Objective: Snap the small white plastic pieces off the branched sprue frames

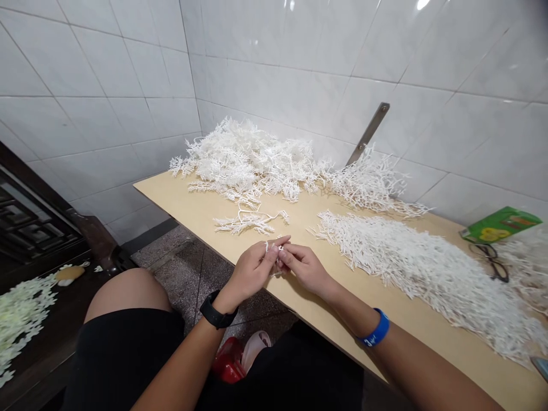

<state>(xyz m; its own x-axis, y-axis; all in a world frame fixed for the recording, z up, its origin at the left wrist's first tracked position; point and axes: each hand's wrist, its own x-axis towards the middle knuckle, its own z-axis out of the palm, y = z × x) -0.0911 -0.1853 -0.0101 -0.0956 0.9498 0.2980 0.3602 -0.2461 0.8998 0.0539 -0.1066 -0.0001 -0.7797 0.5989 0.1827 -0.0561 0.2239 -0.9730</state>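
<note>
Close together at the table's front edge, my left hand and my right hand pinch a small white branched plastic sprig between thumbs and fingers. Most of the sprig is hidden by the fingers. Just beyond my hands, a loose white plastic branch lies on the tabletop. A big tangled heap of white branches sits farther back. To the right, a long pile of white sprigs spreads along the table.
The wooden table stands against a tiled wall with a metal bracket. At right are a green packet and dark-framed glasses. On a dark bench at left lie pale flower-shaped pieces. Red and white items are below.
</note>
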